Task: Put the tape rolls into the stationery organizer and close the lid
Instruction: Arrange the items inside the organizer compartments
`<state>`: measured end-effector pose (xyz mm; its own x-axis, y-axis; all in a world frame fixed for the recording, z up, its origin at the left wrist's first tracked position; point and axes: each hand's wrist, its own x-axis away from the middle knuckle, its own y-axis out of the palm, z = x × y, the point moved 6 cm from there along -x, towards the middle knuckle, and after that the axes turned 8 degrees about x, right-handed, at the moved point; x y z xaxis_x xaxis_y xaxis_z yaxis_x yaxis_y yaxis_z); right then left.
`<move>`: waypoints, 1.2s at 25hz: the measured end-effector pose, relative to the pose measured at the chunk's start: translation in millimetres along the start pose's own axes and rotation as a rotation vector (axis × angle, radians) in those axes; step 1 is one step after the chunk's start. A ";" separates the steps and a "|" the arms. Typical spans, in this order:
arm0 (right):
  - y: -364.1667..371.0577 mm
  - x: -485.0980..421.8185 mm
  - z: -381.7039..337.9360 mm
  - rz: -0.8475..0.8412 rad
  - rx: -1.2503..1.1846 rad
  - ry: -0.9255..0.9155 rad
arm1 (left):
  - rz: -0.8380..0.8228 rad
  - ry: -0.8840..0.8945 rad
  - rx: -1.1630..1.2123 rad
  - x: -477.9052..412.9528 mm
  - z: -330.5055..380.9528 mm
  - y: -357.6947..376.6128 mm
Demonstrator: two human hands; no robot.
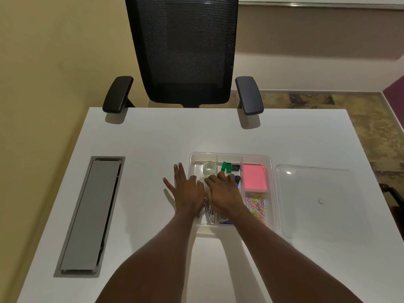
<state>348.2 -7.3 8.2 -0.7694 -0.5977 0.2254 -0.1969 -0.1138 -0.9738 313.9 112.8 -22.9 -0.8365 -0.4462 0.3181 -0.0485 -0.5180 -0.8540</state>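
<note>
— Where were the hands?
— Both lay flat, fingers spread, holding nothing. The left hand (185, 189) sat by the box (272, 193). The right hand (223, 191) was over it.
— And the tape?
— One roll (208, 167) was in the far left part. Maybe another hid under the fingers.
— The lid (314, 202)?
— Off, beside the box.

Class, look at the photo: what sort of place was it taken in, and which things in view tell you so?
Most likely an office or meeting room. A black mesh office chair faces a white desk with a grey built-in cable hatch, and a clear stationery organizer on it holds pink sticky notes and coloured paper clips.
</note>
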 end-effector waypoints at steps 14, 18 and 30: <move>18.7 4.3 6.0 0.009 -0.304 0.049 | -0.082 -0.055 -0.010 -4.9 10.5 3.6; 19.9 8.5 5.2 -0.003 -0.351 0.066 | -0.057 -0.071 0.009 -7.8 7.3 -1.1; 21.3 15.5 16.3 0.003 -0.488 0.142 | -0.091 -0.044 -0.054 -15.4 15.0 5.8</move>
<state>342.0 -32.0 -9.6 -0.8389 -0.4794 0.2577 -0.4294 0.2920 -0.8546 334.7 105.7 -26.6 -0.8027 -0.4314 0.4117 -0.1530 -0.5182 -0.8414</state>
